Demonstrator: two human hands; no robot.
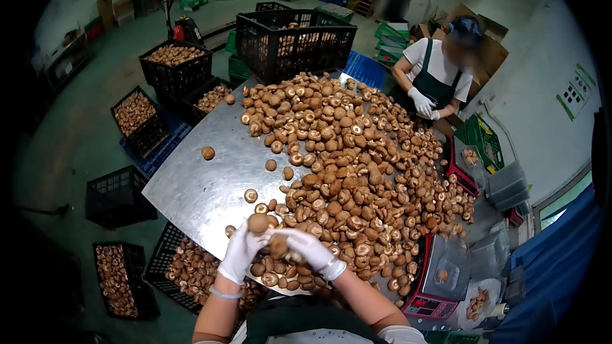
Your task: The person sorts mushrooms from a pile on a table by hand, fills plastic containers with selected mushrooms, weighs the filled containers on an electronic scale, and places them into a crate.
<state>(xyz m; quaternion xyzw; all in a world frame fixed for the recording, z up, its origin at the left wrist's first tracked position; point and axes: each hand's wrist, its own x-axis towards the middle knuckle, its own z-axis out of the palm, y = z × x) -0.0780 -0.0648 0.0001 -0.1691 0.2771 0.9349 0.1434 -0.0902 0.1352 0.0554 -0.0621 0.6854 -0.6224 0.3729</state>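
Observation:
Brown mushrooms (344, 178) lie in a big heap on a metal table (191, 185). My left hand (241, 251), in a white glove, is closed on a mushroom (258, 223) at the table's near edge. Beside it my right hand (309, 251), also gloved, has its fingers curled at another mushroom (278, 246), partly blurred. The two hands nearly touch. A few single mushrooms lie just beyond them, among them one with its pale underside up (250, 195).
A black crate (293, 44) with mushrooms stands at the table's far end. More filled crates (185, 267) are at the left and near edge. Red scales (433, 280) stand at right. A co-worker (440, 70) in white gloves stands across the table.

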